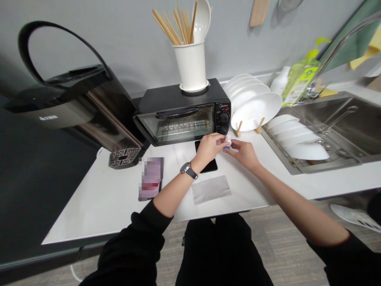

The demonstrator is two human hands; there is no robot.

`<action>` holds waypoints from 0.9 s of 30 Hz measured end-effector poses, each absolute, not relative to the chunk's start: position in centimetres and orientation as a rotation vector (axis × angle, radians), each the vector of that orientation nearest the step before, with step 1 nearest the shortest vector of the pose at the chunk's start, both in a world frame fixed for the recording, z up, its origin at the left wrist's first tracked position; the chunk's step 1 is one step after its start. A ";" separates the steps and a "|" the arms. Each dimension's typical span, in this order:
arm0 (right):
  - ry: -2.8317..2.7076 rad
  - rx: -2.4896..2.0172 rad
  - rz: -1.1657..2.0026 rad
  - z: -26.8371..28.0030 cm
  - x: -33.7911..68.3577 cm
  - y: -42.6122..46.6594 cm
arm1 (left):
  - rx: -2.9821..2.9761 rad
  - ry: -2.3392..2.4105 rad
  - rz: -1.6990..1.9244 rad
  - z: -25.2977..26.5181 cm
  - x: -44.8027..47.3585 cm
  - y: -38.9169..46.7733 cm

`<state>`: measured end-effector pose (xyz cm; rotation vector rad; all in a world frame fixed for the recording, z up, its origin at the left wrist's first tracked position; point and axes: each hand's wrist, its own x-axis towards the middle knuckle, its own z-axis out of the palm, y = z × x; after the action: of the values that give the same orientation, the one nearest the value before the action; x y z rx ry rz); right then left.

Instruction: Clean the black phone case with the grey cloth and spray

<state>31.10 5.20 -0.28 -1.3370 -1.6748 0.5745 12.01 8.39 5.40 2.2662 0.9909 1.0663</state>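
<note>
Above the black phone (208,165) on the worktop (113,198), left hand (208,149) and right hand (244,153) each pinch a small white bottle (228,141), one grip steadying, the other at the cap.

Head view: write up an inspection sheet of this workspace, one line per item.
Surface: white countertop, mostly bare at the front edge.
Job's things: small white bottle with a blue label, held between both hands above a black phone; grey cloth lying flat nearer the person.
Clutter: blurred purple item; toaster oven with a utensil holder on top; plates on a rack; black appliance.
Grippers: left hand and right hand both pinch the bottle.
Cables: nothing seen.
Surroundings: sink with bowls and soap bottle on the right; grey wall.
</note>
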 end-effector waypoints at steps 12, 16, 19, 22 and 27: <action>-1.524 -1.348 0.595 -1.2 31.9 4.7 | 2.176 0.979 1.146 4.7 11.2 8.3; -1.498 -1.422 0.517 -0.5 33.5 1.1 | 2.273 1.064 0.998 5.7 6.5 4.0; -1.670 -1.408 0.564 -0.1 32.6 -2.2 | 2.422 1.309 0.637 5.4 2.6 -0.5; -1.834 -1.397 0.562 0.1 30.5 -4.4 | 2.411 1.471 0.590 4.1 0.2 -4.1; -1.959 -1.409 0.492 -0.1 28.6 -5.0 | 2.403 1.589 0.552 2.9 -0.6 -6.1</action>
<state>28.56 -4.96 -0.11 -1.4095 -1.9590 0.4920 -0.61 -6.09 2.88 2.4035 1.5891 0.5525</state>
